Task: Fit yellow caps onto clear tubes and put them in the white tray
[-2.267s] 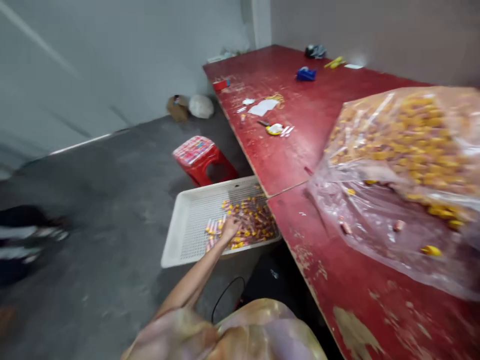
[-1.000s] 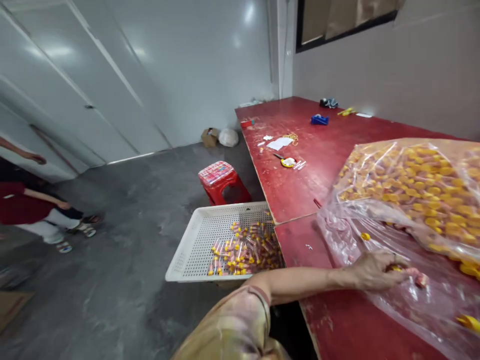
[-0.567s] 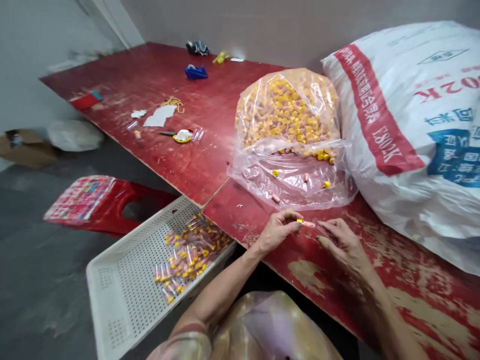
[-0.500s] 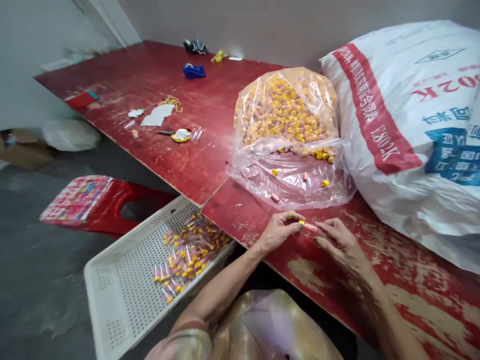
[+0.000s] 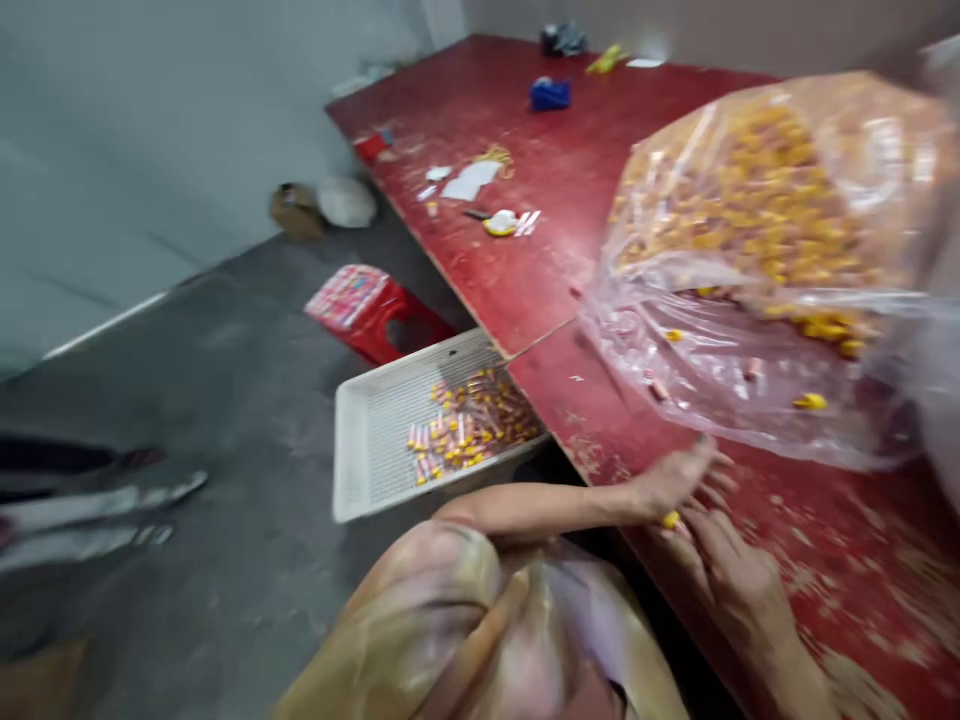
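Observation:
Near the front edge of the red table [image 5: 525, 290], my right hand [image 5: 739, 565] is closed on a small yellow-capped tube [image 5: 671, 520] with pink contents. My left hand [image 5: 679, 480] is beside it with its fingers spread, palm over the table and nothing visible in it. Just beyond the hands lies a clear plastic bag [image 5: 750, 220] full of yellow-capped pieces, its mouth towards me with a few loose pieces inside. Below the table edge, a white perforated basket [image 5: 360, 430] holds several filled tubes.
Scissors [image 5: 499, 222], paper [image 5: 471, 180], rubber bands and a blue tape dispenser [image 5: 550, 94] lie farther back. A red stool [image 5: 375, 310] stands on the floor beyond the basket. At far left, a person's legs [image 5: 82, 510] show. A white sack edges the right side.
The view has swung left. My left hand has let go of the tube and opened; my right hand now holds it close beside my left wrist. The person's legs have come into view.

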A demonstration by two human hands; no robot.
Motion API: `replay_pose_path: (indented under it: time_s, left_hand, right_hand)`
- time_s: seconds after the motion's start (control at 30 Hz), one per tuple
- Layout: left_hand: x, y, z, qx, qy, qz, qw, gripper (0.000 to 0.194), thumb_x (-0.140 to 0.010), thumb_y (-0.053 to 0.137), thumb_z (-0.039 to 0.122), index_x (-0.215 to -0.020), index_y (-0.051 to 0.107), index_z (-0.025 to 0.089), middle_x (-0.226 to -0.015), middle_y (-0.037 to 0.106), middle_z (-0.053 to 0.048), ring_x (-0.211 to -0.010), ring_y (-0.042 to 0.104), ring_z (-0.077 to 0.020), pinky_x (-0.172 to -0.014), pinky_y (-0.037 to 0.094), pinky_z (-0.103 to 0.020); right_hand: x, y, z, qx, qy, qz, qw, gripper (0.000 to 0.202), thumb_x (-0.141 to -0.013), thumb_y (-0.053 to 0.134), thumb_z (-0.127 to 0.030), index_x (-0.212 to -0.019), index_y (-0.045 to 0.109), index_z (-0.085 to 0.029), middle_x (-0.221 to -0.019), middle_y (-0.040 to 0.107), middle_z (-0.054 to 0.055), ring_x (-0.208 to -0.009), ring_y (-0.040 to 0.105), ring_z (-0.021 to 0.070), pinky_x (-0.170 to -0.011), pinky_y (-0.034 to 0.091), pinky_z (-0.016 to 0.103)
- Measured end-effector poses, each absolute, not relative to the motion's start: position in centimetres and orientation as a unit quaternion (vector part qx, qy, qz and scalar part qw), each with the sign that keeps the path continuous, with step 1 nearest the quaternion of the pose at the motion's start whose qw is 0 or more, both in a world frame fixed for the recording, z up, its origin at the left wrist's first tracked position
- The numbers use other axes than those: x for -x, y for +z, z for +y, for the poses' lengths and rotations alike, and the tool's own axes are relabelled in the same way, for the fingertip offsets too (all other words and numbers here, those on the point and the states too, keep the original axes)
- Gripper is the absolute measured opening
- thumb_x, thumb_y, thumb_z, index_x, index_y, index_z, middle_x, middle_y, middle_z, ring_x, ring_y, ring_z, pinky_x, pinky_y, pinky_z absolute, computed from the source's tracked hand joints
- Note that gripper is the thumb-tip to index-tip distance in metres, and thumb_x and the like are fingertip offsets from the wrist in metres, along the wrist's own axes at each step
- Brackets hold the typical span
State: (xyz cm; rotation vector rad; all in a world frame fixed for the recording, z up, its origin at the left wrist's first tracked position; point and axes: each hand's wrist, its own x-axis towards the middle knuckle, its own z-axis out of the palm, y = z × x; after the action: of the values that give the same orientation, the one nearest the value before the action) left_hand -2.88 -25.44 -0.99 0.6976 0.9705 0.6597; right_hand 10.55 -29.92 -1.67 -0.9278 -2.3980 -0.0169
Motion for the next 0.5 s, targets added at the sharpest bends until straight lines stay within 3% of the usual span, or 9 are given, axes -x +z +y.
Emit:
replay_pose_path:
  time_s: [0.1,0.17,0.3,0.37,0.43,0.5]
  left_hand:
    - [2.9,-1.1,-26.2,-0.321,0.254,0.443,0.798,0.071,-0.09,0.02,0.062,-0.136,0.045,0.015,-0.092,0.065,-0.012,-0.065,0.058,-0.0146,-0.069,0.05,-0.033]
    - [3.2,-1.0,-27.0,-0.346,0.248,0.471,0.773,0.071,-0.09,0.018,0.062,-0.133,0.048,0.014,-0.086,0.064,-0.01,-0.068,0.057,-0.0158,-0.071,0.049,-0.033]
    - [5.2,-0.4,-28.0,-0.463,0.232,0.522,0.678,0.065,-0.091,0.021,0.058,-0.096,0.068,0.013,-0.079,0.063,-0.007,-0.07,0.056,-0.0145,-0.076,0.047,-0.029]
    - [7.2,-0.3,-28.2,-0.466,0.223,0.519,0.681,0.059,-0.088,0.032,0.061,-0.079,0.065,0.013,-0.068,0.06,-0.004,-0.058,0.051,-0.0111,-0.06,0.045,-0.024]
    - [10.2,-0.5,-28.4,-0.423,0.22,0.504,0.72,0.053,-0.082,0.043,0.064,-0.075,0.061,0.015,-0.056,0.052,0.001,-0.043,0.04,-0.0075,-0.042,0.031,-0.019]
    - [14.5,-1.4,-28.6,-0.387,0.227,0.509,0.735,0.049,-0.075,0.054,0.065,-0.076,0.06,0.016,-0.05,0.046,0.004,-0.036,0.031,-0.0053,-0.035,0.017,-0.018]
  right_hand:
    - [-10.7,-2.4,-30.5,0.285,-0.021,-0.916,0.282,0.03,-0.101,0.033,-0.032,-0.1,0.057,-0.013,-0.093,0.066,0.011,-0.083,0.065,0.0181,-0.057,0.048,0.021]
    - [-10.8,-3.0,-30.7,0.252,-0.027,-0.929,0.271,0.029,-0.1,0.032,-0.027,-0.098,0.059,-0.015,-0.092,0.066,0.01,-0.089,0.065,0.0193,-0.058,0.048,0.022]
    - [-9.2,-3.1,-30.6,0.244,-0.072,-0.931,0.263,0.021,-0.097,0.044,-0.027,-0.101,0.061,-0.015,-0.096,0.066,0.01,-0.082,0.065,0.0169,-0.057,0.045,0.022]
    - [-8.0,-2.5,-30.3,0.283,-0.064,-0.921,0.26,0.024,-0.095,0.049,-0.033,-0.106,0.06,-0.016,-0.1,0.065,0.011,-0.077,0.064,0.0166,-0.061,0.046,0.024]
    - [-7.9,-1.7,-29.9,0.326,-0.015,-0.903,0.281,0.027,-0.094,0.05,-0.035,-0.112,0.056,-0.016,-0.104,0.063,0.012,-0.082,0.063,0.0201,-0.069,0.049,0.03]
    - [-9.2,-0.9,-29.4,0.375,0.057,-0.867,0.322,0.029,-0.093,0.05,-0.034,-0.118,0.053,-0.02,-0.107,0.061,0.013,-0.093,0.061,0.0241,-0.076,0.05,0.036]
